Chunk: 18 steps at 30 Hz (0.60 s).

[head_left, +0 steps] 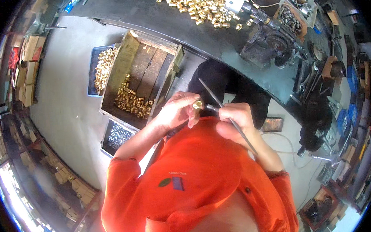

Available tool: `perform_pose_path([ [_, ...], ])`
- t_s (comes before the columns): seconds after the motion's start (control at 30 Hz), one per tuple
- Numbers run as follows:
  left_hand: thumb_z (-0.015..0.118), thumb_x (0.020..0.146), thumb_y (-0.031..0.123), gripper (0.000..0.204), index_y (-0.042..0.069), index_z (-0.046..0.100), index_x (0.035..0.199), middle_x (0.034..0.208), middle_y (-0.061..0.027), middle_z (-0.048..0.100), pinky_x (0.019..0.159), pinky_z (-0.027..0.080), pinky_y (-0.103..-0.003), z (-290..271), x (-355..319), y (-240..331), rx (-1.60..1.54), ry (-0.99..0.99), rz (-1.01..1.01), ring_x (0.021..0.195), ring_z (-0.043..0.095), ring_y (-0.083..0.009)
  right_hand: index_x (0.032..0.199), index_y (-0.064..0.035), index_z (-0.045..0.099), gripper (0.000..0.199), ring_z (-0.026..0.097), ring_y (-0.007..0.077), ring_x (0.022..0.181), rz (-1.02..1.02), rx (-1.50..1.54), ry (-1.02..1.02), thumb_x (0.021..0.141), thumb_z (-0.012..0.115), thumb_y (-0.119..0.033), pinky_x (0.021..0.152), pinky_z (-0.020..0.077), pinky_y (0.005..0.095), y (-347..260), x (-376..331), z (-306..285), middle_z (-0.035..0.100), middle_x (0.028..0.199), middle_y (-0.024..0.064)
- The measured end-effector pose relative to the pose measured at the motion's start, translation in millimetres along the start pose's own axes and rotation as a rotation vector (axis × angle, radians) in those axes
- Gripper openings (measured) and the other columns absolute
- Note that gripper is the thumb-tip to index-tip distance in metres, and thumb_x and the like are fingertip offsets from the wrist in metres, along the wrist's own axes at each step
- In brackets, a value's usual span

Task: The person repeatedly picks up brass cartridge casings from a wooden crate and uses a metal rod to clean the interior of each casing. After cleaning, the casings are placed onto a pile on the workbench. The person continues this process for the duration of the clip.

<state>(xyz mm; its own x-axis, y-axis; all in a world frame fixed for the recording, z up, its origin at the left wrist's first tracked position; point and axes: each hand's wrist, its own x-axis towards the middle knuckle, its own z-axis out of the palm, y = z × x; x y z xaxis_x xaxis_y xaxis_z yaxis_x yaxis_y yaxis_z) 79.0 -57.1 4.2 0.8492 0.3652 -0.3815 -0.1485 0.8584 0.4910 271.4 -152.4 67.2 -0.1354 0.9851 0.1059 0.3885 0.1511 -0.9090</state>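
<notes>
Two hands meet just below the wooden crate [142, 76], my landmark here. Above the crate runs the dark tabletop [154, 16], carrying a heap of brass fittings [195, 2] and a grey machine [266, 43]. The crate itself holds a smaller pile of brass pieces [131, 100]; a blue tray [95, 70] of more brass sits at its left, another tray of silvery parts [116, 135] below it. My left hand [174, 112] pinches one small brass fitting [198, 104] between fingertips. My right hand [237, 121] is closed around a thin metal rod [225, 113], its shaft crossing just beside the fitting.
</notes>
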Motion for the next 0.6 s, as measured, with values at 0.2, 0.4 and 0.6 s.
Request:
perform_pose_path([
  [0.2,0.059,0.091,0.02,0.027,-0.004,0.06,0.08,0.054,-0.0093,0.057,0.045,0.046,-0.028,11.4,-1.7,13.7,0.484,0.02,0.14,0.046,0.057,-0.0168,0.061,-0.0038,0.042,0.025,0.049,0.0306,0.048,0.006,-0.042,-0.027,0.064,0.066,-0.012,0.046,0.0372,0.037,3.1,3.2,6.3,0.044,0.056,0.0114],
  [0.4,0.062,0.087,0.005,0.013,-0.006,0.06,0.094,0.078,-0.0079,0.063,0.065,0.052,-0.027,24.9,1.0,19.7,0.652,0.015,0.216,0.068,0.064,-0.0152,0.062,-0.0034,0.044,0.022,0.052,0.031,0.049,-0.015,-0.058,0.001,0.063,0.066,-0.007,0.046,0.0392,0.0362,5.0,6.0,5.5,0.047,0.057,0.0121],
  [0.6,0.063,0.086,0.002,0.015,-0.005,0.058,0.099,0.083,-0.0074,0.063,0.069,0.052,-0.027,21.9,9.0,17.5,0.601,-0.042,0.245,0.075,0.065,-0.0159,0.06,-0.0022,0.041,0.021,0.046,0.0258,0.046,0.123,0.088,0.091,0.063,0.062,-0.005,0.045,0.0347,0.0342,16.7,0.6,12.5,0.043,0.055,0.0113],
])
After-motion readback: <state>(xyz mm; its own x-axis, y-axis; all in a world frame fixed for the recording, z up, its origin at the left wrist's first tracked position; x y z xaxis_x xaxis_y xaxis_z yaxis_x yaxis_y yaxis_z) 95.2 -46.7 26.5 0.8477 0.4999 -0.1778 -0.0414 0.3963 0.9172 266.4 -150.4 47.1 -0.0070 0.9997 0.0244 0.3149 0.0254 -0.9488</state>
